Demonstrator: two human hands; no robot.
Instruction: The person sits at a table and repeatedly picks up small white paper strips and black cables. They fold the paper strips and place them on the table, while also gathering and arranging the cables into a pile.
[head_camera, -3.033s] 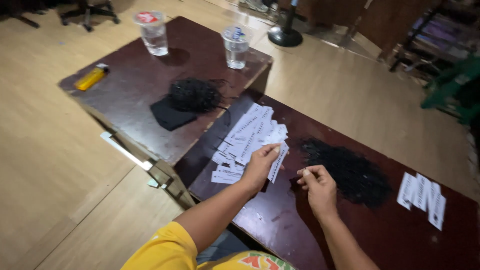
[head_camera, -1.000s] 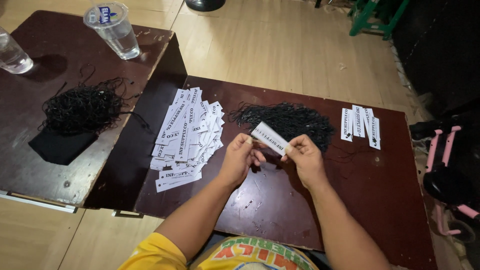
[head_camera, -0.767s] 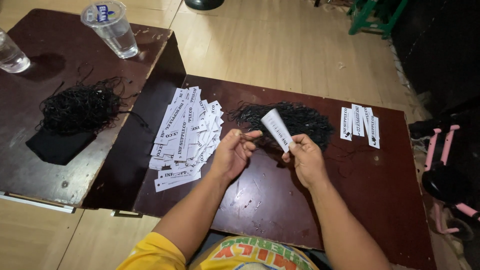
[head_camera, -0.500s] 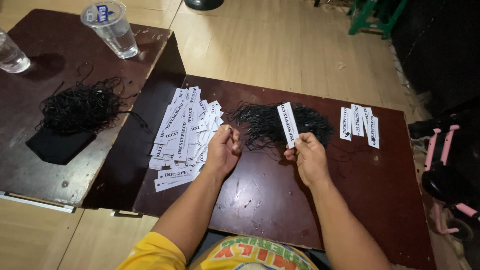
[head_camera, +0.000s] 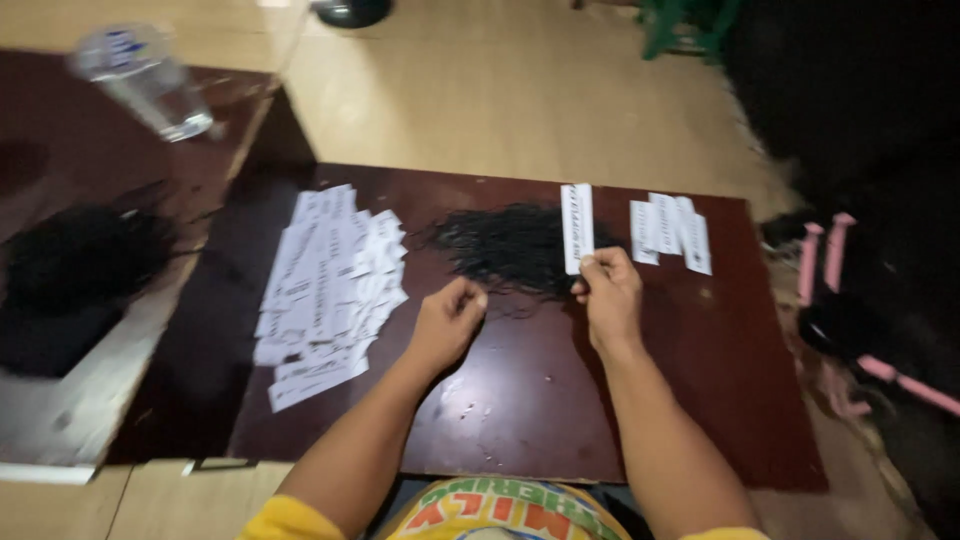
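Observation:
My right hand (head_camera: 607, 298) pinches the lower end of a white paper tag (head_camera: 577, 227) and holds it upright over the dark brown table (head_camera: 620, 410). My left hand (head_camera: 447, 322) is closed with thumb and fingers pinched together, just below a heap of thin black strings (head_camera: 510, 247); whether a string is between its fingers I cannot tell. A spread pile of white tags (head_camera: 328, 280) lies left of my left hand. A small row of white tags (head_camera: 670, 232) lies right of the held tag.
A second dark table (head_camera: 60, 190) stands to the left with a clear plastic cup (head_camera: 140, 82) and a black bundle (head_camera: 80, 262) on it. Pink and black objects (head_camera: 850, 310) sit on the floor at the right. Wooden floor lies beyond.
My right hand has carried the tag to the right, toward the small row. My left hand has let go of the tag and dropped back to the string heap.

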